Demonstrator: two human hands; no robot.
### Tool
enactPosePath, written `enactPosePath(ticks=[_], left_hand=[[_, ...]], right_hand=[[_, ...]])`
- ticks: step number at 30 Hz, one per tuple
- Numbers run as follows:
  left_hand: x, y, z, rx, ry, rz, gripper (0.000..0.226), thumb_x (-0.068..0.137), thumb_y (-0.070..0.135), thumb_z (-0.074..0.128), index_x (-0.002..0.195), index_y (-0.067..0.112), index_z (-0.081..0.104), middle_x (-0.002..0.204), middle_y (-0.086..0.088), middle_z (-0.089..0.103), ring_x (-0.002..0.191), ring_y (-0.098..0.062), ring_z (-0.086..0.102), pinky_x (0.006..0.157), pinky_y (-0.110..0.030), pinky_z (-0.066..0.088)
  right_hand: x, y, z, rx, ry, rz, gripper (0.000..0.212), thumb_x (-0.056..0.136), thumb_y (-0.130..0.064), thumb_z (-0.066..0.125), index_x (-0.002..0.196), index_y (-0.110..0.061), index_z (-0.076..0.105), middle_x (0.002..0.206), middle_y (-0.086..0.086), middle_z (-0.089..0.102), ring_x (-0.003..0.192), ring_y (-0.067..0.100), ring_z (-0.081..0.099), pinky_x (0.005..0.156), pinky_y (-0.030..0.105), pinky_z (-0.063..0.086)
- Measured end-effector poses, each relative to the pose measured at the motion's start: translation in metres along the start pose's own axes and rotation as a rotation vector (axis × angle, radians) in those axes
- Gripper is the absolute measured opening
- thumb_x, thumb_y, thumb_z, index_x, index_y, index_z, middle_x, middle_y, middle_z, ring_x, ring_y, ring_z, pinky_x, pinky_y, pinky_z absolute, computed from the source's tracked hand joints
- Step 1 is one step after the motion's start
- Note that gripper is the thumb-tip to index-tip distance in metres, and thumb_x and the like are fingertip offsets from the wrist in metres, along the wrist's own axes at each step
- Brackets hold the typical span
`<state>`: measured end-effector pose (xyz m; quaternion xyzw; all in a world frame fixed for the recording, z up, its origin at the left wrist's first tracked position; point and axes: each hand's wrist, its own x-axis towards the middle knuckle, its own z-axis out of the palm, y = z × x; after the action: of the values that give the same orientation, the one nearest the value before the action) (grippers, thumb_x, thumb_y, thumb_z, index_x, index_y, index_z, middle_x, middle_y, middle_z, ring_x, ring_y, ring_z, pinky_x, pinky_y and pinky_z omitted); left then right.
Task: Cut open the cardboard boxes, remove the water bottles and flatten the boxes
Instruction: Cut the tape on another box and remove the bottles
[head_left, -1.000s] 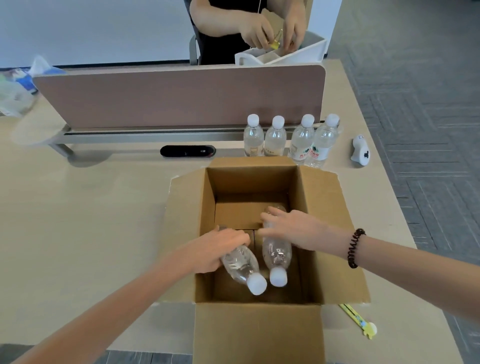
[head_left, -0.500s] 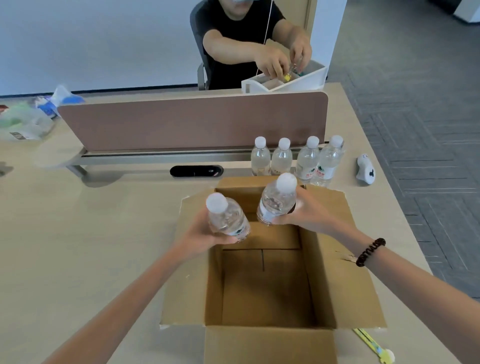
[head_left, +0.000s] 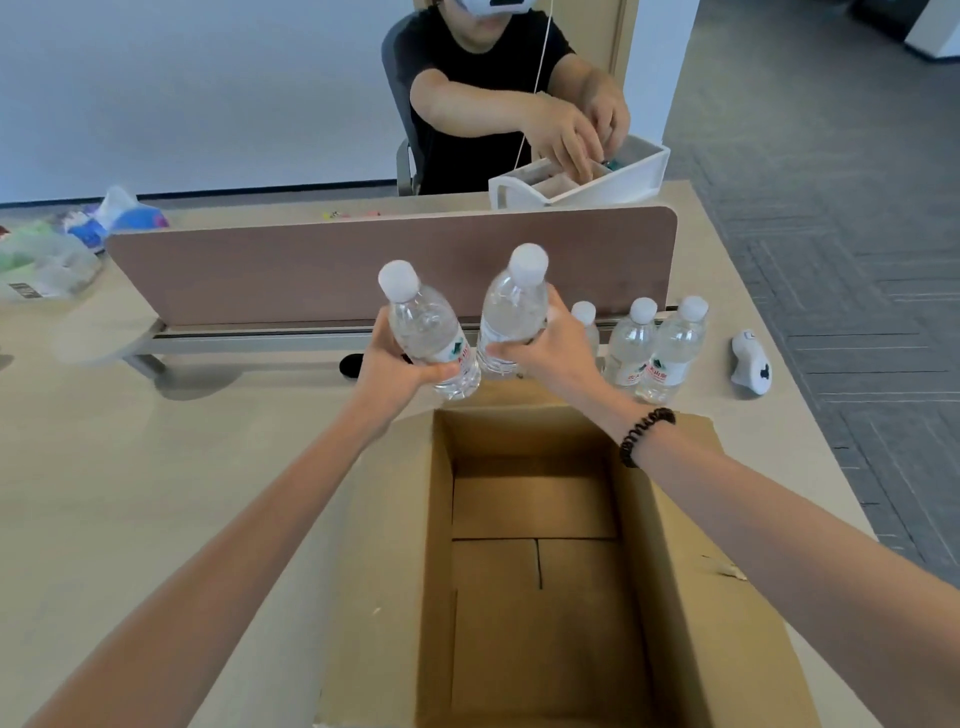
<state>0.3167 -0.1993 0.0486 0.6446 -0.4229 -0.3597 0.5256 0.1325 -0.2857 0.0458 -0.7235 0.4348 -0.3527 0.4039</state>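
Note:
An open cardboard box (head_left: 670, 561) stands on the table in front of me, its flaps spread and its inside bare. My left hand (head_left: 387, 364) grips one clear water bottle (head_left: 428, 325) with a white cap, tilted left. My right hand (head_left: 550, 345) grips a second water bottle (head_left: 514, 306), nearly upright. Both bottles are held in the air just beyond the box's far edge. Three more water bottles (head_left: 670, 348) stand in a row on the table behind my right hand, partly hidden by it.
A brown desk divider (head_left: 311, 265) runs across the table behind the bottles. A white handheld tool (head_left: 750, 366) lies at the right near the table edge. A black oblong object (head_left: 350, 365) sits under the divider. Across the divider a person reaches into a white tray (head_left: 623, 182).
Both hands lifted the two bottles out of the box and carried them forward past its far edge. The box now holds no bottles.

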Motion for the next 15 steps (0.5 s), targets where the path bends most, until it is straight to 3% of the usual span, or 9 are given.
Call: enactPosePath(ticks=[4,9,12,15], left_hand=[[0.028,-0.023,0.005,0.026,0.055,-0.031,0.080,0.062,-0.002,0.089,0.127,0.015,0.046,0.117,0.003,0.063,0.103,-0.005,0.061,0.085,-0.023,0.053],[0.047,-0.056,0.010,0.052,0.077,-0.070,0.074,0.063,-0.005,0.087,0.120,0.017,0.046,0.116,-0.002,0.062,0.105,-0.011,0.059,0.091,-0.029,0.050],[0.059,-0.071,0.010,0.044,0.095,-0.091,0.074,0.062,-0.009,0.086,0.119,0.016,0.045,0.115,-0.003,0.061,0.101,-0.010,0.059,0.093,-0.031,0.051],[0.072,-0.086,0.010,0.056,0.113,-0.119,0.076,0.059,-0.006,0.088,0.116,0.021,0.046,0.109,0.001,0.063,0.103,-0.015,0.062,0.092,-0.033,0.053]], right_hand=[[0.011,0.027,0.033,-0.087,-0.002,0.052,0.060,0.065,-0.025,0.087,0.110,-0.019,0.048,0.105,-0.006,0.060,0.098,0.012,0.059,0.073,0.020,0.048],[0.014,0.048,0.065,-0.197,0.033,0.079,0.055,0.070,-0.022,0.082,0.113,-0.020,0.048,0.100,-0.005,0.065,0.090,0.017,0.063,0.071,0.037,0.056],[0.026,0.053,0.079,-0.217,0.023,0.149,0.051,0.071,-0.023,0.081,0.108,-0.020,0.045,0.097,-0.004,0.064,0.087,0.018,0.061,0.068,0.037,0.053],[0.038,0.058,0.090,-0.193,0.020,0.259,0.054,0.071,-0.025,0.083,0.108,-0.019,0.044,0.105,-0.001,0.061,0.095,0.021,0.059,0.073,0.036,0.049]])
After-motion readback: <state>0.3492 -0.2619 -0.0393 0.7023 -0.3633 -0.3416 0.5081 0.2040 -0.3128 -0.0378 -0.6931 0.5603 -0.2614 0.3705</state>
